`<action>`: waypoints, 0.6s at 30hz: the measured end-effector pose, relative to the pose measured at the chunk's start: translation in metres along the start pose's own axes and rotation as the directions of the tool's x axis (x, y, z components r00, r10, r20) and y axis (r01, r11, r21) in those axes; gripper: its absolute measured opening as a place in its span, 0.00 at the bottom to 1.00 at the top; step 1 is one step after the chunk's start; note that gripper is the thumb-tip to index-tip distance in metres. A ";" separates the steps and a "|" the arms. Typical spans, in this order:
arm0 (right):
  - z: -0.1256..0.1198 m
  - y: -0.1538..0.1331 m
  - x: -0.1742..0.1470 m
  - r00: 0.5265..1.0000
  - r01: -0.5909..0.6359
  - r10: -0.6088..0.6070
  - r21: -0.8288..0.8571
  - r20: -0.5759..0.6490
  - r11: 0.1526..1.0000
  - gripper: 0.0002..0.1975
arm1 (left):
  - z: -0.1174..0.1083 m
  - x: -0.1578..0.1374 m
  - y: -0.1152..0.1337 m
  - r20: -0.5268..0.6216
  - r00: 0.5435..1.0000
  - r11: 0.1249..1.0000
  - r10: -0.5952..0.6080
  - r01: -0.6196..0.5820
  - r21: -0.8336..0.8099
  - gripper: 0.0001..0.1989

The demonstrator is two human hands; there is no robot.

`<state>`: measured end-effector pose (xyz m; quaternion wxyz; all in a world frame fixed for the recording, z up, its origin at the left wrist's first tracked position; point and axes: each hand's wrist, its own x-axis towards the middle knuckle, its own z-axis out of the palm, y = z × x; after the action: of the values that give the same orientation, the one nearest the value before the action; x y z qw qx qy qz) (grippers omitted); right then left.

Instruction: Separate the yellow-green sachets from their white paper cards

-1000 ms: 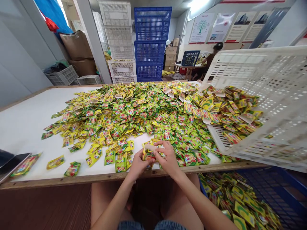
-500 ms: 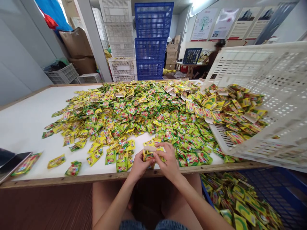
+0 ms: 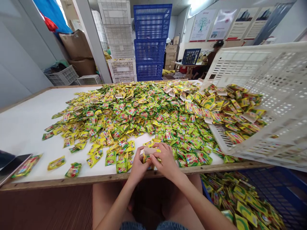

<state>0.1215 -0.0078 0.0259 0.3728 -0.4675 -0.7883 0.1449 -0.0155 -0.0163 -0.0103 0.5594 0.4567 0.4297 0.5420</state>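
Near the table's front edge, my left hand [image 3: 139,163] and my right hand [image 3: 165,162] hold a small yellow carton [image 3: 148,150] between them. Its pale flap stands up at the top. Both sets of fingers are closed around its sides, the right thumb and fingertips at its front. What is inside the carton is hidden by my fingers. Just left of my hands lie several small green and yellow sachets [image 3: 122,165]. A large heap of such sachets [image 3: 134,110] spreads behind them, with more green ones [image 3: 192,158] right of my right hand.
A white crate [image 3: 261,140] lies tipped at the right, spilling yellow cartons [image 3: 236,108]. Below the table edge, a blue crate [image 3: 283,198] holds more. A phone [image 3: 16,164] lies far left. Stacked blue crates [image 3: 151,51] and a seated person [image 3: 211,60] are behind.
My hands have moved slightly left with the carton, and my fingers have shifted around it. The heap and the crates look the same.
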 end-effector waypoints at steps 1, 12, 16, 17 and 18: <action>0.001 0.002 -0.002 0.999 -0.023 0.025 0.067 -0.025 0.998 0.07 | 0.001 -0.002 0.001 -0.025 1.000 1.000 0.017 -0.017 -0.018 0.29; 0.028 0.017 -0.021 0.979 -0.140 0.196 0.530 -0.052 0.836 0.11 | -0.012 -0.005 -0.002 -0.002 0.987 0.972 0.158 -0.155 0.176 0.11; 0.023 0.020 -0.007 0.997 -0.066 0.077 0.426 -0.009 0.902 0.09 | -0.020 0.000 0.003 0.032 0.980 0.911 0.196 -0.194 0.364 0.08; 0.022 0.021 -0.004 0.998 -0.046 0.055 0.404 -0.009 0.913 0.08 | -0.020 0.001 0.005 0.028 0.974 0.890 0.223 -0.215 0.402 0.07; 0.022 0.022 -0.001 0.999 -0.030 0.041 0.388 -0.019 0.921 0.07 | -0.019 0.003 0.006 0.020 0.968 0.874 0.252 -0.236 0.424 0.07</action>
<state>0.1196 0.0051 -0.0019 0.4657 -0.4007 -0.7303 0.2985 -0.0356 -0.0128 -0.0082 0.3663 0.6079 0.4859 0.5101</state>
